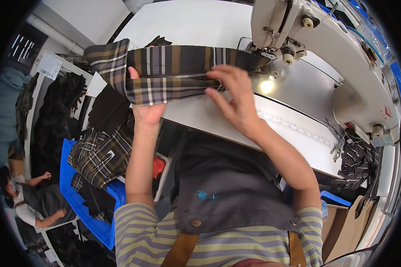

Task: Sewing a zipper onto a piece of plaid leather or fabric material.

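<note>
A long plaid fabric piece in brown, black, grey and white stretches leftward from the sewing machine's needle area. A metal-toothed zipper runs lengthwise along it, with a plaid strip on its near side. My left hand supports the piece from below near its left end, thumb up on the zipper side and most fingers hidden under the cloth. At the zipper's right end is my right hand, slightly blurred, thumb and fingers apart at the edge of the near strip.
A white sewing table with a printed ruler lies beneath. Scissors and dark striped cloth pieces are at right. A blue bin with plaid pieces stands at left. Another person works further left.
</note>
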Tool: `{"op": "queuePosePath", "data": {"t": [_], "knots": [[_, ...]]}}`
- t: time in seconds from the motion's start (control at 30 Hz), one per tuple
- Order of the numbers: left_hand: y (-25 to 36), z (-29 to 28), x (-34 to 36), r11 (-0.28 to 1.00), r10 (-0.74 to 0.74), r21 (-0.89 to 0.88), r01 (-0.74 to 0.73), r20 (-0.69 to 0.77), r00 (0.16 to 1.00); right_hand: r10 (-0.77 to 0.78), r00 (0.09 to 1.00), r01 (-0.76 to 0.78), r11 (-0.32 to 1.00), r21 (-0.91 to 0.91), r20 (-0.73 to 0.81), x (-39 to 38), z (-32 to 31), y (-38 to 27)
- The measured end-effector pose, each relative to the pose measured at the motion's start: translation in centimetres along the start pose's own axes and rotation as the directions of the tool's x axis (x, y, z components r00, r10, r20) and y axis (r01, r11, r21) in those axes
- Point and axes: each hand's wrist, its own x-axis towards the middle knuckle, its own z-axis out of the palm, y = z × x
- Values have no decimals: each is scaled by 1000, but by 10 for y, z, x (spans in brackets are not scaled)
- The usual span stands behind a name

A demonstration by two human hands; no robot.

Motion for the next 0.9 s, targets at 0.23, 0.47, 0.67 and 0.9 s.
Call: {"op": "queuePosePath", "data": {"t": [0.23, 0.47, 0.67, 0.9], "knots": [[-13, 19, 12, 951, -65, 302, 70, -28, 998, 69, 980, -107, 974, 201, 188, 43, -40, -2], [-23, 23, 25, 819, -103, 541, 190, -188, 977, 339, 853, -494, 771, 401, 398, 40, -57, 2], [-27, 32, 23, 891, -256, 368, 266, -76, 964, 479, 752, -658, 495, 568, 453, 11, -55, 19], [-49, 42, 21, 539, 43, 842, 14, -44, 998, 499, 730, -671, 394, 628, 467, 0, -56, 22]]}}
